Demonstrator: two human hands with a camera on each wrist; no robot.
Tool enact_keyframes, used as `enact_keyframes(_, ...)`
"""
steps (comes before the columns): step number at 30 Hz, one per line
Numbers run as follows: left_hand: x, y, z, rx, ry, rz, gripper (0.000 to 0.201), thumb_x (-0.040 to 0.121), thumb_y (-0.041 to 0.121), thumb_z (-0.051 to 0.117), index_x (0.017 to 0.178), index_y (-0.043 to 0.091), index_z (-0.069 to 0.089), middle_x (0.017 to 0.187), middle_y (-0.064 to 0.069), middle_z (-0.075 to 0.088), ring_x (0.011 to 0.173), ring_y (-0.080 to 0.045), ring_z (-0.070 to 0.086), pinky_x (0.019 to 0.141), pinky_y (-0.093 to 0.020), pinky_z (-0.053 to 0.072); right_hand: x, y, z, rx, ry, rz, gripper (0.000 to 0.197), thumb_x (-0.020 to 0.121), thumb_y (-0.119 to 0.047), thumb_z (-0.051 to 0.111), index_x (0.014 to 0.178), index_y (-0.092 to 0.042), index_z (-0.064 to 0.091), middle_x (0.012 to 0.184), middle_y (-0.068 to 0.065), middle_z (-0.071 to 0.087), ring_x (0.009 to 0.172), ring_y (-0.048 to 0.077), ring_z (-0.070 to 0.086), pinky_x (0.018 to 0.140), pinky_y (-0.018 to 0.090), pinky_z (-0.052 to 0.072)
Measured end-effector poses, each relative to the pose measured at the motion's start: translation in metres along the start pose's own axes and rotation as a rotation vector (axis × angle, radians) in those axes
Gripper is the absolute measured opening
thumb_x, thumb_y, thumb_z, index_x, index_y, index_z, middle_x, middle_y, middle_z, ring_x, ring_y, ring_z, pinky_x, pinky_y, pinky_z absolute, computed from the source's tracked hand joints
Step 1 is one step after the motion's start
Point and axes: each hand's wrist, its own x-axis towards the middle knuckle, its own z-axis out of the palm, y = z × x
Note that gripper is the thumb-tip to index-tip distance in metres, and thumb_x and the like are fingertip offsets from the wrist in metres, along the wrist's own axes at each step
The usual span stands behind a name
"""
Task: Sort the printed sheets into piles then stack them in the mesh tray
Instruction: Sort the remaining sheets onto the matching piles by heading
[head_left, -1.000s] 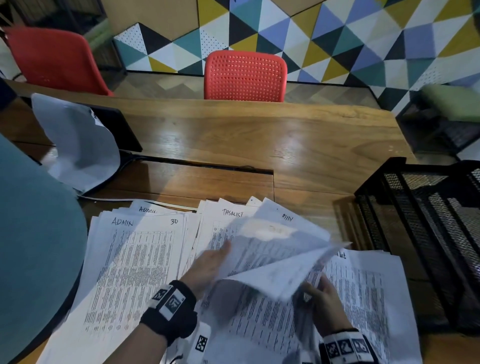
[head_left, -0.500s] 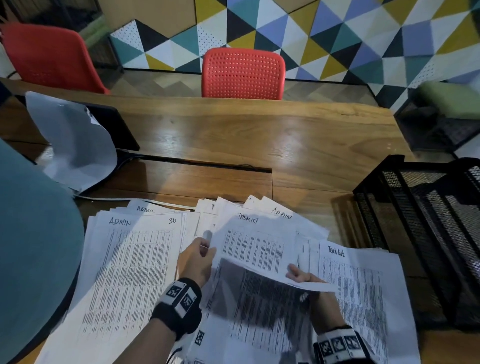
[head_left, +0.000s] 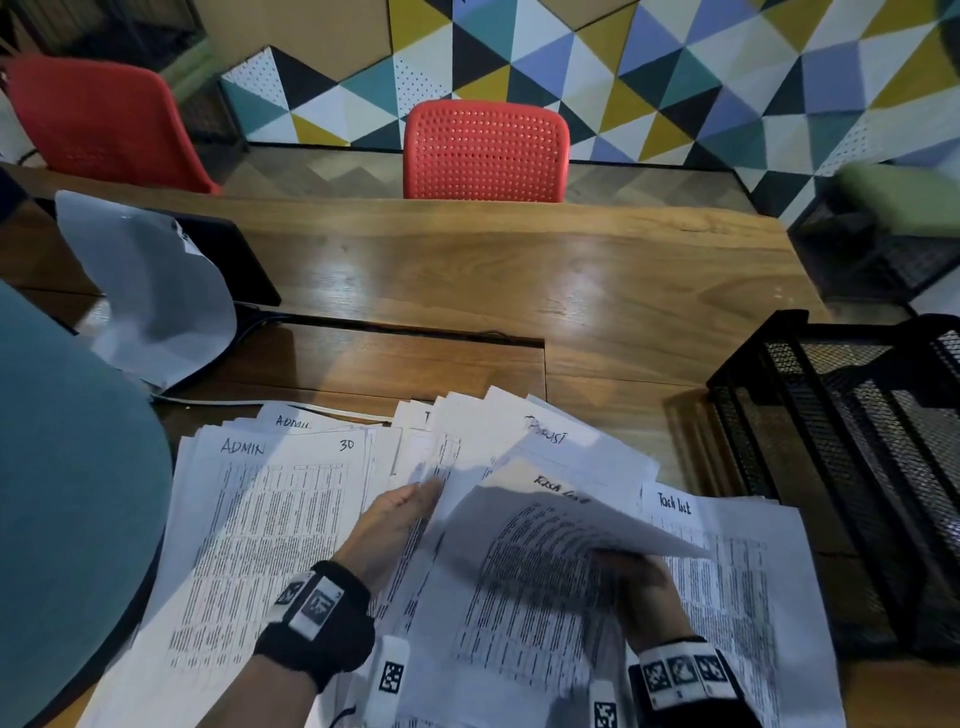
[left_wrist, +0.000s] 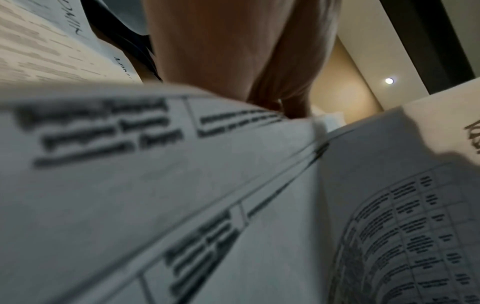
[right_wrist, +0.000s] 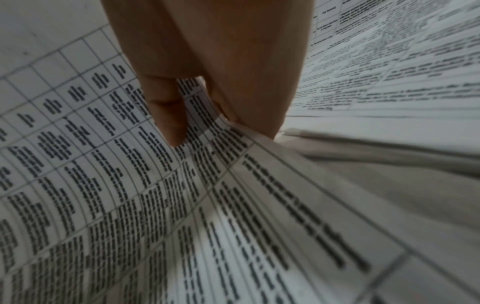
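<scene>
Printed sheets lie in three fanned piles on the wooden table: an "ADMIN" pile (head_left: 270, 519) on the left, a middle pile (head_left: 550, 441), and a "Task list" pile (head_left: 737, 571) on the right. My left hand (head_left: 428, 488) (left_wrist: 283, 109) holds the raised left edge of several middle sheets. My right hand (head_left: 631, 566) (right_wrist: 200, 127) pinches one printed sheet (head_left: 545, 525) (right_wrist: 130, 164) between thumb and finger, and that sheet curls up over the hand. The black mesh tray (head_left: 769, 405) stands to the right of the piles.
A curled blank sheet (head_left: 150, 291) leans on a dark device at the back left. A teal chair back (head_left: 67, 493) crowds the left edge. Two red chairs (head_left: 485, 150) stand beyond the table's far side. Bare wood lies between the piles and the far edge.
The "Tasklist" sheet held between both hands has gone down onto the middle pile. My right hand now lifts another sheet, and my left hand has shifted up along the sheets' left edge.
</scene>
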Motion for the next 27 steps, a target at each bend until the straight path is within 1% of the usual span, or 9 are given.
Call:
enact_keyframes(3,0.002,-0.001,0.003,0.057,0.074,0.012,0.041,0.093,0.061,0.051,0.118,0.035,0.07,0.155,-0.003,0.042,0.143,-0.024,0.037,0.117,-0.056,0.025,-0.003,0.001,-0.003,-0.06,0.012,-0.057,0.029,0.075,0.022,0.048,0.096,0.005,0.059,0.089,0.018,0.066,0.084,0.035,0.061,0.061,0.039,0.054)
enact_keyframes(6,0.002,-0.004,0.004,0.042,0.215,-0.005,0.047,0.099,0.05,0.045,0.14,0.027,0.049,0.159,-0.001,0.032,0.146,-0.019,0.027,0.12,-0.047,0.015,-0.009,-0.002,-0.005,-0.161,0.048,-0.064,0.031,0.088,0.018,0.044,0.083,-0.007,0.06,0.082,0.01,0.064,0.079,0.026,0.059,0.062,0.031,0.048)
enact_keyframes(10,0.004,-0.009,0.002,-0.069,0.075,-0.022,0.056,0.089,0.062,0.057,0.131,0.026,0.063,0.143,-0.007,0.056,0.133,-0.025,0.05,0.116,-0.054,0.03,-0.012,-0.01,-0.001,-0.118,0.076,0.031,0.034,0.098,0.006,0.03,0.084,-0.011,0.056,0.083,0.006,0.057,0.08,0.023,0.054,0.064,0.03,0.042)
enact_keyframes(12,0.003,-0.006,0.008,-0.069,0.053,-0.05,0.052,0.096,0.053,0.049,0.119,0.012,0.07,0.123,-0.014,0.07,0.117,-0.031,0.065,0.109,-0.052,0.043,-0.009,-0.01,0.001,-0.093,0.057,0.048,0.031,0.097,0.006,0.033,0.101,-0.005,0.062,0.091,0.009,0.062,0.083,0.021,0.057,0.068,0.032,0.044)
enact_keyframes(15,0.003,-0.006,0.018,0.004,-0.029,-0.105,0.061,0.094,0.054,0.044,0.114,0.004,0.071,0.114,-0.022,0.072,0.108,-0.038,0.069,0.104,-0.056,0.047,-0.004,-0.001,-0.001,-0.138,0.009,-0.021,0.037,0.08,-0.009,0.06,0.116,-0.016,0.06,0.117,0.008,0.064,0.103,0.021,0.06,0.084,0.035,0.047)
enact_keyframes(18,0.003,-0.013,0.019,0.013,-0.08,-0.154,0.06,0.094,0.062,0.039,0.113,0.018,0.074,0.12,-0.016,0.071,0.114,-0.034,0.067,0.107,-0.054,0.044,-0.006,0.003,-0.003,-0.286,-0.135,-0.012,0.059,0.065,-0.03,0.08,0.117,-0.013,0.06,0.12,0.009,0.067,0.115,0.029,0.06,0.098,0.048,0.045)
enact_keyframes(22,0.001,-0.007,0.022,0.082,0.103,-0.101,0.066,0.096,0.065,0.034,0.109,0.015,0.075,0.106,-0.013,0.076,0.103,-0.032,0.071,0.098,-0.046,0.051,-0.016,-0.003,-0.001,-0.265,-0.207,0.071,0.055,0.07,-0.027,0.083,0.113,0.001,0.064,0.109,0.019,0.071,0.106,0.037,0.065,0.089,0.043,0.054)
enact_keyframes(24,0.001,-0.005,0.016,0.254,0.283,0.052,0.05,0.092,0.055,0.053,0.099,0.01,0.073,0.095,-0.007,0.076,0.095,-0.029,0.07,0.082,-0.037,0.053,-0.019,-0.012,-0.01,-0.143,-0.141,0.048,0.063,0.061,-0.027,0.087,0.112,0.002,0.063,0.107,0.02,0.072,0.102,0.036,0.068,0.083,0.041,0.058)
enact_keyframes(27,0.005,-0.008,-0.001,0.541,0.357,0.179,0.022,0.091,0.026,0.067,0.109,0.012,0.063,0.113,-0.001,0.065,0.103,-0.02,0.061,0.075,-0.022,0.051,-0.023,-0.041,-0.042,-0.193,0.062,-0.052,0.041,0.076,-0.021,0.074,0.109,-0.001,0.062,0.104,0.018,0.072,0.098,0.035,0.069,0.085,0.051,0.056)
